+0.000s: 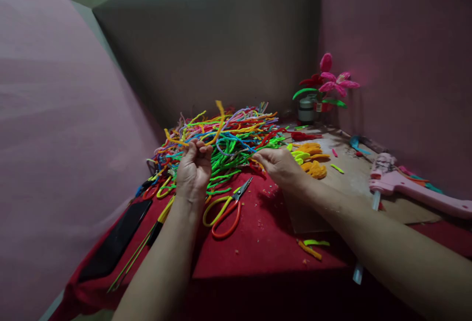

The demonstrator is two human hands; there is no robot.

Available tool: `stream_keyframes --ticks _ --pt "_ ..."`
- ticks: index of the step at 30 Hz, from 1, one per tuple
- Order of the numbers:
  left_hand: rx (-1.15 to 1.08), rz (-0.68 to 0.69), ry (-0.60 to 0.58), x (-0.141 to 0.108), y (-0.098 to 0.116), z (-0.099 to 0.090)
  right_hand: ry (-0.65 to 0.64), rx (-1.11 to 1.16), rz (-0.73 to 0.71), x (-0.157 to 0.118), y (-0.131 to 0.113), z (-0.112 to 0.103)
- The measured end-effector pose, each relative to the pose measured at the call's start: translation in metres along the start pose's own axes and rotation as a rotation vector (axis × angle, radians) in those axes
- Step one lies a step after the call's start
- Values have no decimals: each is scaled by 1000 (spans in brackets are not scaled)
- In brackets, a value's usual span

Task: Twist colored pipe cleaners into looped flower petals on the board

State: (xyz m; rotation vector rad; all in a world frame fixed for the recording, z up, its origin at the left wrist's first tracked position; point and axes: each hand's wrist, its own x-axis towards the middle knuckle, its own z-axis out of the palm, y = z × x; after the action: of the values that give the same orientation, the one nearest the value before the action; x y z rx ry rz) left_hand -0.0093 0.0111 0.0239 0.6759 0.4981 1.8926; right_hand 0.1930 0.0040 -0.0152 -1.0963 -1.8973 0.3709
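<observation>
My left hand [194, 173] is closed, palm turned up, its fingertips pinching an orange pipe cleaner [221, 119]. The pipe cleaner is bent, with one end rising to the right and another part sticking out to the left. My right hand [277, 164] is closed too, thumb and forefinger pressed together at the pile's right front edge; what lies between them is too small to make out. Just beyond both hands spreads a large tangled pile of coloured pipe cleaners [236, 131]. Scissors [227, 213] with yellow and red handles lie on the red cloth between my forearms.
A pink glue gun [409, 188] lies at the right, a glue stick in it. Orange fuzzy petals [314, 169] rest on a board [350, 188]. Pink flowers [337, 82] stand at the back right. At the left are a black phone [116, 240] and yellow-handled pliers [162, 218].
</observation>
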Motion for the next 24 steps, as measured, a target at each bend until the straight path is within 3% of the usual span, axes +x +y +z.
stream_keyframes --ticks 3,7,11,14,20,24 --pt "78 -80 -140 -15 -17 7 -47 450 64 0 -4 8" --pt "229 -209 -390 -36 -39 10 -2 899 216 2 -6 4" --pt "325 -343 -496 -48 -51 11 29 1235 304 6 -1 -2" --pt "362 -341 -481 -48 -50 12 18 1248 316 6 2 -3" --pt "348 -251 -288 -41 -45 12 -56 1005 420 4 0 -2" --pt "342 -276 -283 -42 -47 11 -40 894 426 4 -1 -2"
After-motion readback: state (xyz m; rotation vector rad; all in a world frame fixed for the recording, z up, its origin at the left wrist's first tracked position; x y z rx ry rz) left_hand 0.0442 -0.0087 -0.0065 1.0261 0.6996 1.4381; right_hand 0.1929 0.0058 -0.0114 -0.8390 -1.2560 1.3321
